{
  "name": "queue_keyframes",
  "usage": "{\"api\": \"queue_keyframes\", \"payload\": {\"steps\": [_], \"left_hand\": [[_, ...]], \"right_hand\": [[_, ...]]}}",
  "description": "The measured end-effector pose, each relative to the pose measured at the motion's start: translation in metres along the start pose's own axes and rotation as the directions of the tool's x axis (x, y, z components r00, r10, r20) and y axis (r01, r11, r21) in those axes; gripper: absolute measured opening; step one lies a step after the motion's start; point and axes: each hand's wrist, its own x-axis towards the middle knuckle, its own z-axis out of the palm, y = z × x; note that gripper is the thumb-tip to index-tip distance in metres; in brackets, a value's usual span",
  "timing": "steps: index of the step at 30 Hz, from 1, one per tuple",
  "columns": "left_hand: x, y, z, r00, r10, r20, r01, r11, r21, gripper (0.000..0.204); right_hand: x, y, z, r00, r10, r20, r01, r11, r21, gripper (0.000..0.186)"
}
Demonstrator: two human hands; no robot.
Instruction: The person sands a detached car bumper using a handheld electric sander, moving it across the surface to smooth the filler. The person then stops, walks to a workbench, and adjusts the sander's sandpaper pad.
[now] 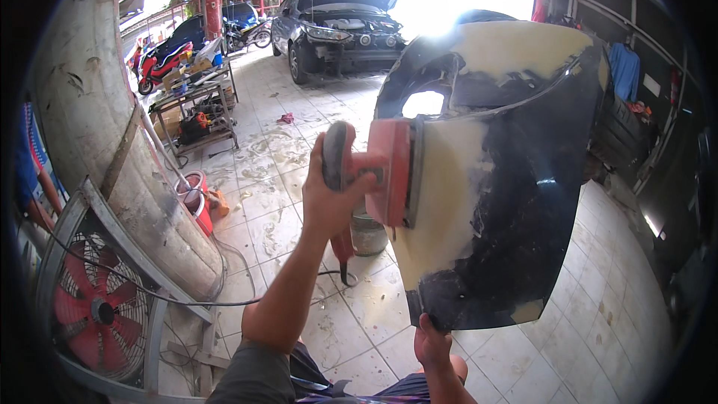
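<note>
Two hands engaged: left hand (333, 198) wrapped around the red power sander (390, 176) at frame centre, sole against or very near the pale filler patch (447, 194) on the dark body panel (523, 202), right of centre; right hand (434, 346) grips the panel's lower-left corner, lower centre of frame. Judged risks: tilted sole or uneven pressure gouging the filler; hard push swinging the panel (other support not visible); black cord (217, 304), crossing past the fan (78, 318) at lower left, snagging. Brands, labels, writing: none legible.
</note>
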Motion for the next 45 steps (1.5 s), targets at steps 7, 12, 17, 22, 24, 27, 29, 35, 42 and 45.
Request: {"api": "queue_keyframes", "payload": {"steps": [7, 12, 17, 22, 24, 27, 29, 35, 42, 45], "left_hand": [[0.095, -0.036, -0.037, 0.988, -0.151, -0.038, 0.154, 0.98, 0.128, 0.106], [0.088, -0.033, -0.039, 0.992, -0.119, -0.035, 0.123, 0.981, 0.152, 0.104], [0.019, -0.004, -0.019, 1.0, 0.0, -0.008, 0.001, 0.994, 0.114, 0.109], [-0.053, 0.029, 0.004, 1.0, 0.014, 0.014, -0.016, 0.992, 0.127, 0.113], [-0.069, 0.031, 0.008, 0.997, 0.03, 0.067, -0.037, 0.993, 0.109, 0.113], [-0.06, 0.019, 0.006, 0.995, 0.094, 0.032, -0.098, 0.979, 0.177, 0.112], [-0.043, 0.006, -0.001, 0.996, 0.093, 0.01, -0.094, 0.985, 0.144, 0.112], [0.046, -0.018, -0.024, 0.998, 0.068, -0.015, -0.064, 0.982, 0.176, 0.111], [0.053, -0.019, -0.033, 1.0, -0.008, -0.026, 0.014, 0.968, 0.252, 0.115], [0.012, -0.014, -0.023, 0.999, 0.043, -0.003, -0.041, 0.97, 0.241, 0.119]], "right_hand": [[-0.006, -0.004, 0.017, 1.0, -0.001, 0.017, 0.0, 0.997, 0.078, 0.069], [-0.006, -0.005, 0.022, 0.998, 0.025, -0.057, -0.023, 0.999, 0.039, 0.07], [-0.007, -0.005, 0.014, 0.997, -0.013, -0.078, 0.01, 1.0, -0.026, 0.066], [-0.006, -0.008, 0.01, 0.992, -0.002, -0.124, 0.004, 1.0, 0.012, 0.064], [-0.005, -0.01, 0.011, 0.992, -0.018, -0.124, 0.015, 1.0, -0.021, 0.064], [-0.003, -0.011, 0.013, 0.994, -0.011, -0.11, 0.004, 0.998, -0.062, 0.063], [-0.003, -0.011, 0.015, 0.997, -0.007, -0.081, 0.003, 0.999, -0.048, 0.063], [-0.005, -0.003, 0.023, 1.0, -0.018, -0.014, 0.018, 1.0, 0.024, 0.063], [-0.007, -0.006, 0.023, 0.996, 0.016, -0.086, -0.014, 1.0, 0.023, 0.061], [-0.005, -0.008, 0.022, 0.997, -0.022, -0.072, 0.02, 1.0, -0.019, 0.061]]}}
